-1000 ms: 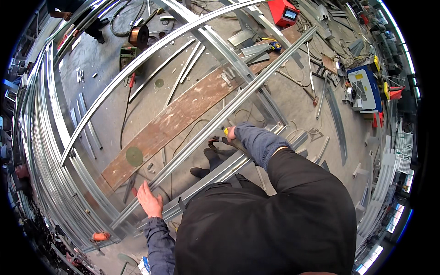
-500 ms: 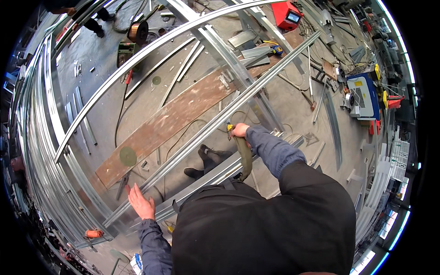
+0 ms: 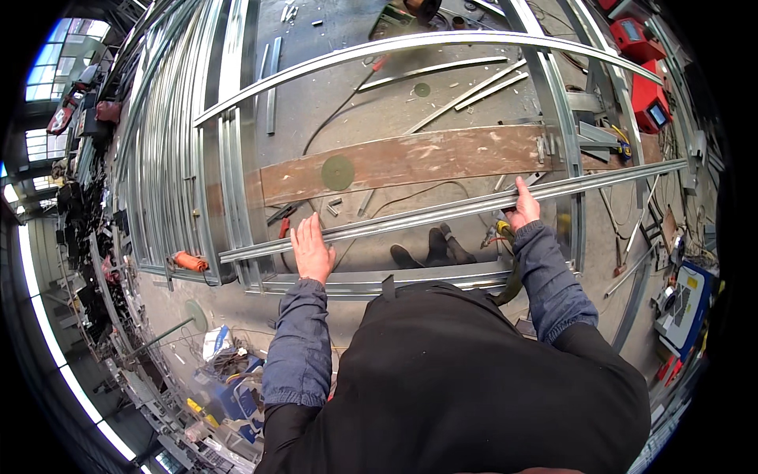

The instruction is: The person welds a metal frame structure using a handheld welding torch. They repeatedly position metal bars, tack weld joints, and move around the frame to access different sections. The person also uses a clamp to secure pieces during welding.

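Observation:
A long, slim metal rail [image 3: 442, 209] lies slantwise across a larger metal frame [image 3: 570, 134] in front of me. My left hand [image 3: 313, 251] rests on the rail's left part, palm down with fingers stretched out. Farther right, my right hand [image 3: 524, 208] is closed around the same rail, one digit pointing up over it and the other fingers partly hidden. Just below the right hand hangs a yellow-fitted tool [image 3: 503, 229] beside an olive-green strap or hose [image 3: 512, 286]. A curved metal rail [image 3: 418, 51] spans the frame's far side.
A rusty plate [image 3: 434, 156] lies on the floor inside the frame, with a round green disc [image 3: 338, 173] on it. Long metal profiles [image 3: 162, 150] are stacked at left, near an orange tool [image 3: 189, 261]. Red machines [image 3: 649, 103] stand far right; a blue-white case [image 3: 685, 304] sits nearer.
My view has swung to the left. My right hand has gone from the yellow-fitted tool to the slim rail and closed on it. My left hand now lies on the rail.

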A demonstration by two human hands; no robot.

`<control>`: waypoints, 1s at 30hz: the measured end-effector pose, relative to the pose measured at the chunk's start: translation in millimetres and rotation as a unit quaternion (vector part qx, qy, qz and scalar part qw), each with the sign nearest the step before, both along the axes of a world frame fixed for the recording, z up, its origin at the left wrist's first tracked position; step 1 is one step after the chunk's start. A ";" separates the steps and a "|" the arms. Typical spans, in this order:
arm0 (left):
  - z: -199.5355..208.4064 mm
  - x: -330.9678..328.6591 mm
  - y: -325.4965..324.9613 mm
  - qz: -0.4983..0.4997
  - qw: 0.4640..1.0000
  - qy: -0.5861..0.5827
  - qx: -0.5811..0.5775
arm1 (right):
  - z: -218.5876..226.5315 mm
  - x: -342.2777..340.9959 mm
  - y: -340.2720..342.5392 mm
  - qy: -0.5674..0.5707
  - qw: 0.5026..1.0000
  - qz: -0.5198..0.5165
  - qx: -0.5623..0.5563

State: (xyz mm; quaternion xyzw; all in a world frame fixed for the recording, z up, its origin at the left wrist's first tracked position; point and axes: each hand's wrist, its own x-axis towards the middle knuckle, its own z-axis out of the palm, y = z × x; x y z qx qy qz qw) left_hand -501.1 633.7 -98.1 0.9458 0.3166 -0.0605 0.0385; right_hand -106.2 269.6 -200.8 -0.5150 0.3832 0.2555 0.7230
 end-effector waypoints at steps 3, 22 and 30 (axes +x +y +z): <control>3.4 -12.5 -4.9 0.012 1.000 -0.003 0.006 | -23.2 3.3 0.8 -0.006 0.999 -0.003 -0.054; -1.9 -60.6 2.5 -0.094 0.993 -0.066 -0.008 | -7.5 -35.4 -49.4 -0.042 0.990 0.002 0.134; 88.0 -138.1 15.2 -0.037 0.994 -0.107 0.003 | 52.6 -97.6 -13.7 -0.082 0.987 0.088 0.105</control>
